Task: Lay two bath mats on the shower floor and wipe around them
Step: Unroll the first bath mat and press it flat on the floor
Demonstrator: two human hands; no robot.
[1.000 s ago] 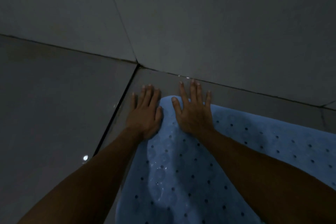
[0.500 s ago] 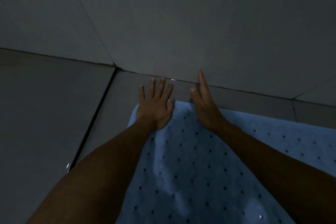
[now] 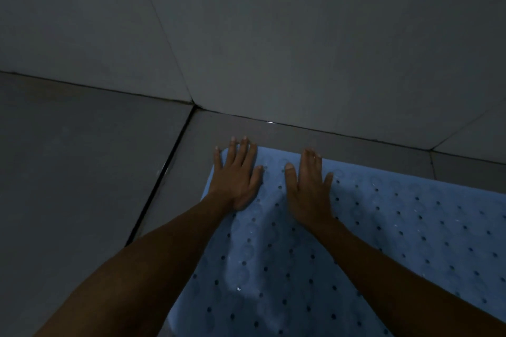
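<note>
A light blue bath mat (image 3: 397, 227) with rows of small dark holes lies flat on the grey tiled floor (image 3: 82, 172), its far edge close to the wall. My left hand (image 3: 236, 175) presses flat on the mat's far left corner, fingers straight and spread. My right hand (image 3: 309, 183) lies palm down beside it on the far edge, fingers straight. Only one mat is in view. The light is dim.
Grey wall tiles (image 3: 273, 35) rise just beyond the mat; a thin strip of bare floor (image 3: 356, 148) separates them. A dark grout line (image 3: 161, 175) runs along the floor left of the mat, toward the corner of the walls.
My right hand, tilted on its edge half a second ago, now lies flat on the mat. Both hands sit a little further apart, along the mat's far edge.
</note>
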